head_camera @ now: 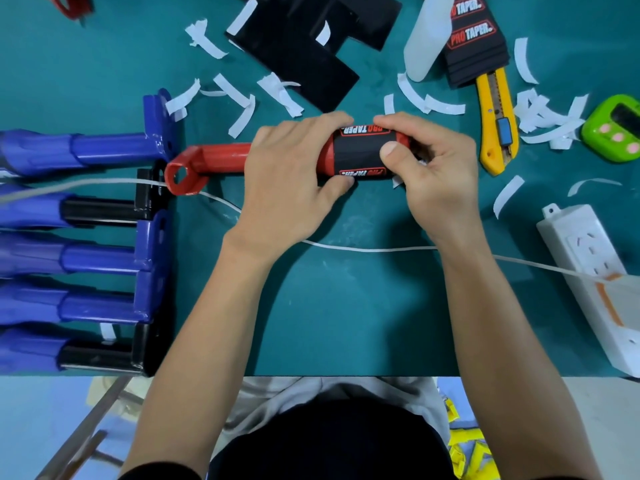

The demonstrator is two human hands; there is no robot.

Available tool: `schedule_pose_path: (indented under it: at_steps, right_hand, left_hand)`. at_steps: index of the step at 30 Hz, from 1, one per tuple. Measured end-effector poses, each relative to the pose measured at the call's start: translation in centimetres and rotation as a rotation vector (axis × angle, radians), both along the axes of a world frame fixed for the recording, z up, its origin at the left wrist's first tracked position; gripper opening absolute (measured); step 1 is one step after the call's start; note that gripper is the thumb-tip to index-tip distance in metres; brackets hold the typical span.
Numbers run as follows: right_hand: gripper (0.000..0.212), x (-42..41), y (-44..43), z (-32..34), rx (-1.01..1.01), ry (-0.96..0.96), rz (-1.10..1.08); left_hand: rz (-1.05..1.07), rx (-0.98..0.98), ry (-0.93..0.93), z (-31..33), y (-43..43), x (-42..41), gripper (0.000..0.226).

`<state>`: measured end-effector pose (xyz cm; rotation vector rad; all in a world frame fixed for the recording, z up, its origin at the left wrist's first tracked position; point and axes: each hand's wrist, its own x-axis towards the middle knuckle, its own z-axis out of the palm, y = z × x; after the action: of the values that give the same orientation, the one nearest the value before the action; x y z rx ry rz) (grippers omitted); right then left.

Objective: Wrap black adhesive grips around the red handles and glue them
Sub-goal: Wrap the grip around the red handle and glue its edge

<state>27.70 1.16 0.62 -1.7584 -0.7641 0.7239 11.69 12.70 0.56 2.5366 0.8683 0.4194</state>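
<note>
The black adhesive grip (pixel 360 152) sits wrapped round the red handle (pixel 214 159) between the hands, the left hand (pixel 287 178) clasping the handle to steady it, the right hand (pixel 433 171) pinching the grip's end, probably to seat it (spare grips (pixel 474 39) lie beyond the right hand).

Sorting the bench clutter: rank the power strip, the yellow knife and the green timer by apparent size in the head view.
1. power strip, partly out of frame
2. yellow knife
3. green timer, cut by the edge but clearly smallest
</note>
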Motion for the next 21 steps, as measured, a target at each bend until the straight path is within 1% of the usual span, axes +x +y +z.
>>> schedule_pose_path:
  at_steps: [3, 8, 10, 12, 14, 16, 21]
  right_hand:
    - [0.029, -0.1, 0.0, 0.3, -0.035, -0.048, 0.019]
    - [0.034, -0.1, -0.2, 0.8, 0.007, -0.012, 0.028]
    - [0.035, -0.2, -0.2, 1.1, 0.007, -0.038, 0.028]
    - [0.045, -0.5, -0.3, 1.3, 0.002, -0.143, 0.07]
    - [0.054, -0.6, -0.6, 1.4, -0.013, -0.308, 0.153]
    - [0.059, -0.6, -0.6, 1.3, -0.022, -0.396, 0.188]
    - [0.05, -0.7, -0.1, 0.7, 0.049, -0.509, 0.15]
  left_hand:
    - [-0.01, -0.003, -0.016, -0.1, 0.2, 0.0, 0.058]
    - [-0.008, -0.018, -0.026, -0.1, 0.2, 0.0, 0.058]
    - [-0.002, -0.014, -0.022, -0.1, 0.2, 0.0, 0.059]
    - [0.006, -0.017, -0.023, -0.1, 0.2, 0.1, 0.06]
    - [0.015, -0.025, -0.032, -0.1, 0.1, 0.2, 0.059]
    - [0.021, -0.032, -0.035, 0.0, 0.0, 0.3, 0.059]
    - [0.025, -0.042, -0.024, 0.0, 0.1, 0.3, 0.061]
